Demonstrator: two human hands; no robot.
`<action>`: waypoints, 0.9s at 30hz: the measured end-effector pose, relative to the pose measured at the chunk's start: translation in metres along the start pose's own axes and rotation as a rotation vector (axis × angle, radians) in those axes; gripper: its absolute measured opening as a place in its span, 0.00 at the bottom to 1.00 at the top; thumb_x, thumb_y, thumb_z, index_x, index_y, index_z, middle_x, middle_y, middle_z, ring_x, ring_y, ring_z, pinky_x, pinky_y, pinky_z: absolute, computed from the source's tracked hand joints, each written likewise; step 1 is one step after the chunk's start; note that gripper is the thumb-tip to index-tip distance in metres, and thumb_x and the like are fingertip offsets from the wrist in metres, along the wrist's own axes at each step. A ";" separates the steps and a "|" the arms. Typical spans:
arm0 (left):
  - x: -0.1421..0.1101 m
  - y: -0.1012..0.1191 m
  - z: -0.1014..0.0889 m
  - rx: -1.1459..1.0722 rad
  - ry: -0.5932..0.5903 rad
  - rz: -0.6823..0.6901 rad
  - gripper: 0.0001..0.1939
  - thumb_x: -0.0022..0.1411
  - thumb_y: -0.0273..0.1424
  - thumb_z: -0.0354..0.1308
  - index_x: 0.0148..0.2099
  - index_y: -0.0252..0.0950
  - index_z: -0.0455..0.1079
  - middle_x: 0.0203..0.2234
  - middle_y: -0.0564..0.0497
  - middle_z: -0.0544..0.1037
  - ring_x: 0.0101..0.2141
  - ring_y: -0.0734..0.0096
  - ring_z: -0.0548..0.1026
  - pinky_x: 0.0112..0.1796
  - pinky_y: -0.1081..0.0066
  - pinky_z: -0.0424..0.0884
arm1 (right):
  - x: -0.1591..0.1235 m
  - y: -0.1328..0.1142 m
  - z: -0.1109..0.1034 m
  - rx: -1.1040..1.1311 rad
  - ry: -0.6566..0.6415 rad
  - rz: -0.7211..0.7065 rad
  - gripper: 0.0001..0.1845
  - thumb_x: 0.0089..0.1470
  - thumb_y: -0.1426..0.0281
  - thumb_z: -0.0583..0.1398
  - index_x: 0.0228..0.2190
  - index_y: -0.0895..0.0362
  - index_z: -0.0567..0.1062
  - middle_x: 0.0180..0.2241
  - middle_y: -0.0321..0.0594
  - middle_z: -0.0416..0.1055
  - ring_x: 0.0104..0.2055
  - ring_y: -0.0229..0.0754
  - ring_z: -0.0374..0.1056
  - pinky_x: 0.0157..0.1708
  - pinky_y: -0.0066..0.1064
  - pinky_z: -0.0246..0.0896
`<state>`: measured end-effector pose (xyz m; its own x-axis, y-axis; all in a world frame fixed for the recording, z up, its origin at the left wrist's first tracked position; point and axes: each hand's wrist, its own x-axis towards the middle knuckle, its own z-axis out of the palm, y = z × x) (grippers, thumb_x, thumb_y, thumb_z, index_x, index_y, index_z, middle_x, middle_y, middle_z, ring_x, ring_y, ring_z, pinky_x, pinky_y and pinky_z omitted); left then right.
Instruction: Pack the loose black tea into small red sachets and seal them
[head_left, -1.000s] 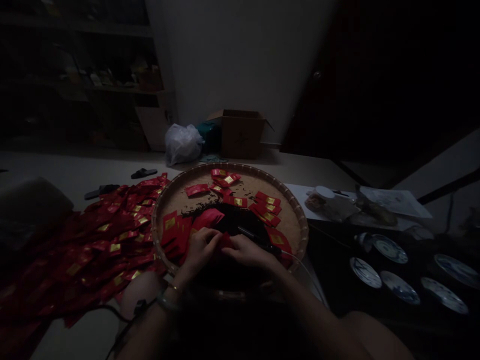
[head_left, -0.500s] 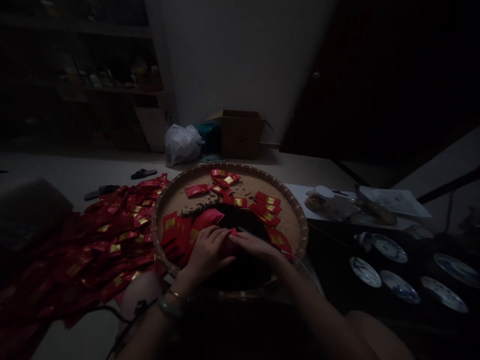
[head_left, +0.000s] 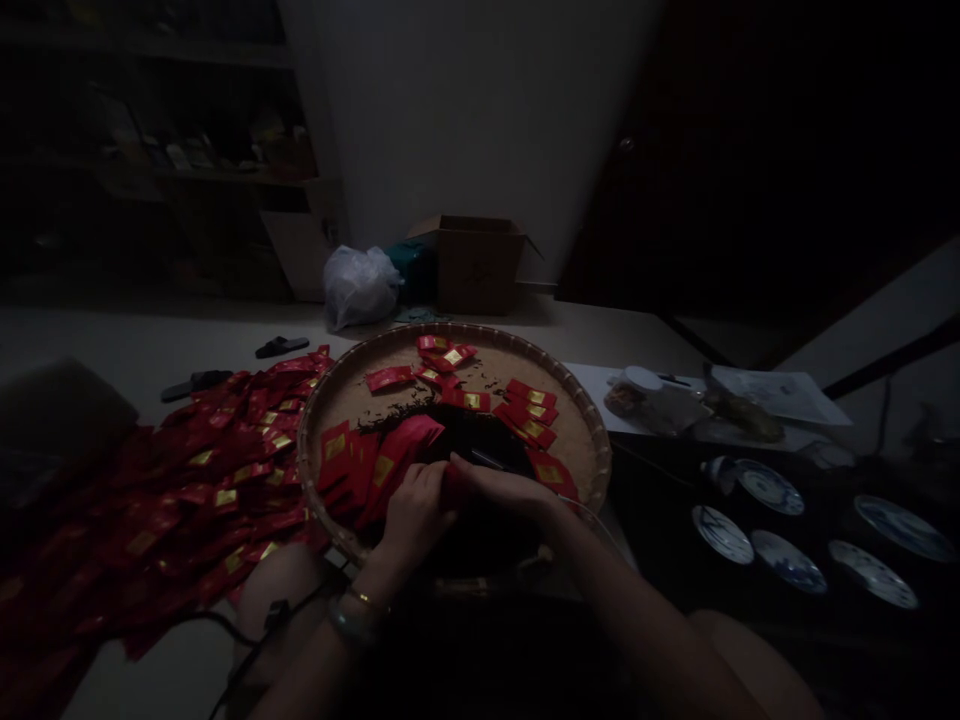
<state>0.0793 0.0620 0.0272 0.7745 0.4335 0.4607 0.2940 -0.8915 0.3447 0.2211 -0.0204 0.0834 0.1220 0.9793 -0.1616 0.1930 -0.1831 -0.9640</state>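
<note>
Both of my hands meet over a round woven bamboo tray (head_left: pixel 585 420). My left hand (head_left: pixel 416 505) is closed around a small red packet (head_left: pixel 454 484), mostly hidden by the fingers. My right hand (head_left: pixel 510 490) is closed on the packet's other side, fingers together. Dark loose leaves, apparently tea (head_left: pixel 480 432), lie heaped beneath the hands. A thin metal tool (head_left: pixel 491 460) rests just beyond my right hand. Flat red packets (head_left: pixel 386 465) fan out left of my left hand. Plump red packets (head_left: pixel 390 378) lie toward the tray's far side.
A large pile of red packets (head_left: pixel 225 450) covers the floor at left, near dark slippers (head_left: pixel 281 346). Beyond the tray stand a white plastic bag (head_left: pixel 361 285) and a cardboard box (head_left: pixel 480 268). Blue-and-white plates (head_left: pixel 791 562) sit on a dark surface at right.
My hands have drawn closer together around the red packet, and the left fingers have curled in more. The metal tool shows more clearly. The whole view has shifted slightly.
</note>
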 end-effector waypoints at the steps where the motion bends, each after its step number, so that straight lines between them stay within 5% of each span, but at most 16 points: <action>1: 0.000 -0.002 -0.001 -0.018 0.013 -0.026 0.23 0.45 0.22 0.60 0.46 0.34 0.66 0.36 0.45 0.76 0.39 0.58 0.72 0.38 0.64 0.72 | -0.003 -0.003 -0.003 0.012 -0.011 0.002 0.27 0.60 0.53 0.48 0.32 0.60 0.77 0.29 0.39 0.73 0.37 0.43 0.69 0.48 0.42 0.63; 5: 0.000 -0.015 -0.005 -0.130 0.087 -0.157 0.20 0.48 0.25 0.62 0.45 0.35 0.67 0.36 0.46 0.76 0.38 0.60 0.73 0.39 0.64 0.72 | -0.018 -0.003 -0.014 0.093 0.162 0.031 0.30 0.62 0.53 0.41 0.39 0.61 0.74 0.35 0.44 0.73 0.41 0.42 0.69 0.44 0.37 0.63; 7: -0.001 -0.020 -0.007 -0.201 0.117 -0.215 0.19 0.49 0.27 0.62 0.45 0.35 0.67 0.36 0.47 0.75 0.38 0.62 0.74 0.40 0.64 0.72 | -0.026 0.005 -0.013 -0.074 0.230 0.101 0.23 0.61 0.59 0.47 0.37 0.61 0.74 0.34 0.44 0.73 0.39 0.44 0.69 0.40 0.36 0.64; 11: 0.000 -0.022 -0.012 -0.244 0.158 -0.262 0.32 0.50 0.29 0.62 0.57 0.37 0.58 0.36 0.49 0.75 0.37 0.63 0.74 0.40 0.64 0.71 | -0.034 0.026 -0.002 -0.563 0.110 0.106 0.12 0.55 0.70 0.56 0.39 0.60 0.75 0.40 0.47 0.74 0.44 0.48 0.68 0.46 0.38 0.61; 15: 0.004 -0.017 -0.020 -0.176 0.121 -0.178 0.35 0.56 0.32 0.58 0.64 0.40 0.51 0.36 0.49 0.73 0.36 0.64 0.72 0.39 0.65 0.71 | -0.027 0.035 0.000 -0.753 0.130 0.067 0.23 0.54 0.70 0.59 0.52 0.60 0.69 0.52 0.52 0.66 0.54 0.49 0.62 0.54 0.39 0.55; 21: 0.010 -0.015 -0.023 -0.120 0.004 -0.145 0.21 0.60 0.26 0.50 0.55 0.42 0.64 0.40 0.48 0.70 0.34 0.70 0.73 0.35 0.71 0.71 | 0.005 0.034 0.009 -1.018 0.079 0.234 0.55 0.40 0.57 0.68 0.63 0.55 0.49 0.65 0.58 0.38 0.64 0.65 0.40 0.56 0.55 0.47; 23: 0.011 -0.018 -0.026 -0.041 -0.042 -0.174 0.21 0.59 0.24 0.49 0.54 0.41 0.66 0.42 0.47 0.70 0.34 0.68 0.74 0.33 0.71 0.71 | 0.012 0.033 0.018 -1.080 0.044 0.227 0.57 0.36 0.54 0.70 0.62 0.52 0.52 0.65 0.58 0.41 0.63 0.68 0.42 0.55 0.57 0.45; 27: 0.012 -0.024 -0.036 0.149 -0.134 -0.198 0.22 0.60 0.24 0.48 0.55 0.44 0.67 0.45 0.45 0.71 0.29 0.67 0.75 0.26 0.71 0.69 | 0.012 0.030 0.030 -1.190 0.064 0.126 0.41 0.41 0.57 0.68 0.56 0.54 0.65 0.54 0.56 0.60 0.53 0.60 0.57 0.49 0.49 0.55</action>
<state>0.0617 0.0939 0.0537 0.7581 0.5888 0.2805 0.5184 -0.8050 0.2884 0.1996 -0.0111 0.0464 0.2464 0.9488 -0.1974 0.9516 -0.2755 -0.1365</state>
